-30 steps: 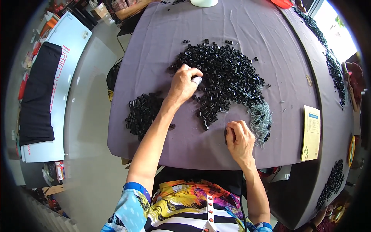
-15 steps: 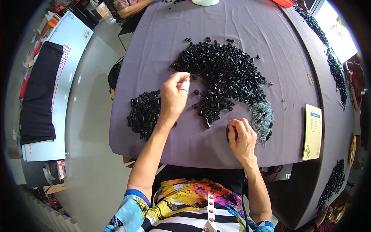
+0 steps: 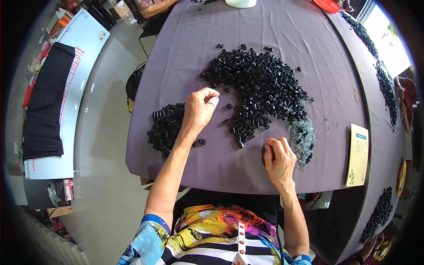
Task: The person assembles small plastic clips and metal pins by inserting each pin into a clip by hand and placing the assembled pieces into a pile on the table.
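My left hand (image 3: 199, 109) is raised between two heaps of small black plastic parts, its thumb and fingers pinched together. A white wrapping covers one fingertip; whatever the pinch holds is too small or hidden to make out. The large heap of black parts (image 3: 258, 81) lies ahead, and the smaller heap of black parts (image 3: 165, 128) is left of my left wrist. My right hand (image 3: 280, 161) is closed low over the cloth, beside a pile of thin clear-grey pins (image 3: 302, 137). Its curled fingers hide anything in them.
A purple-grey cloth (image 3: 221, 172) covers the table. On the right lie a yellow booklet (image 3: 357, 154) and, across a dark gap, more black parts (image 3: 379, 214). A white bowl (image 3: 240, 3) and a red dish (image 3: 327, 5) stand at the far edge. Another person's arm (image 3: 157, 9) rests far left.
My left hand has drawn back slightly toward me, still pinched. My right hand stays closed by the pins. The whole view has shifted a little.
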Tool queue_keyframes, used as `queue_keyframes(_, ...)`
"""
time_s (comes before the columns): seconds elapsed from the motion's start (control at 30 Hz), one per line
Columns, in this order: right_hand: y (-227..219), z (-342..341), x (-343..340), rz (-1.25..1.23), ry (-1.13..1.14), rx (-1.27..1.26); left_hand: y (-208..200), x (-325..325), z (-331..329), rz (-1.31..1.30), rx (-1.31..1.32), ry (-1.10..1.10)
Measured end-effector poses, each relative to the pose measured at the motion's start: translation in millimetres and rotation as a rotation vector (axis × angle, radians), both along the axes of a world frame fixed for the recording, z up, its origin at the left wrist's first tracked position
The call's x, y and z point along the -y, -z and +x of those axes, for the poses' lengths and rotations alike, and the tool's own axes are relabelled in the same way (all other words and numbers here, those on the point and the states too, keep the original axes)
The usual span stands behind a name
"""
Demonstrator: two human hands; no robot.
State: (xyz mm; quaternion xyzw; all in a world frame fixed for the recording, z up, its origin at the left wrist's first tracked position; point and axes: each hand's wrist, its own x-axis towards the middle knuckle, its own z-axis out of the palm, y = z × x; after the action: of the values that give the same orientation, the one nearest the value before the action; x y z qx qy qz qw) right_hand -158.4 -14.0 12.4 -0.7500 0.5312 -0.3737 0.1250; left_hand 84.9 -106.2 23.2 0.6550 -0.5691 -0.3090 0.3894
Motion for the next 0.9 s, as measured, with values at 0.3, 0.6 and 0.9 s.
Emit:
queue_keyframes(0.3,-4,3,0,0.017,0.0,0.01,12,24,-33,-0.293,0.372,0.142)
queue_keyframes(0.6,-3,1,0,-0.007,-0.005,0.014,14,32,-39,-0.267,0.5,0.213)
queue_keyframes(0.9,-1,1,0,-0.024,-0.003,0.003,11,24,-37,-0.232,0.309,0.09)
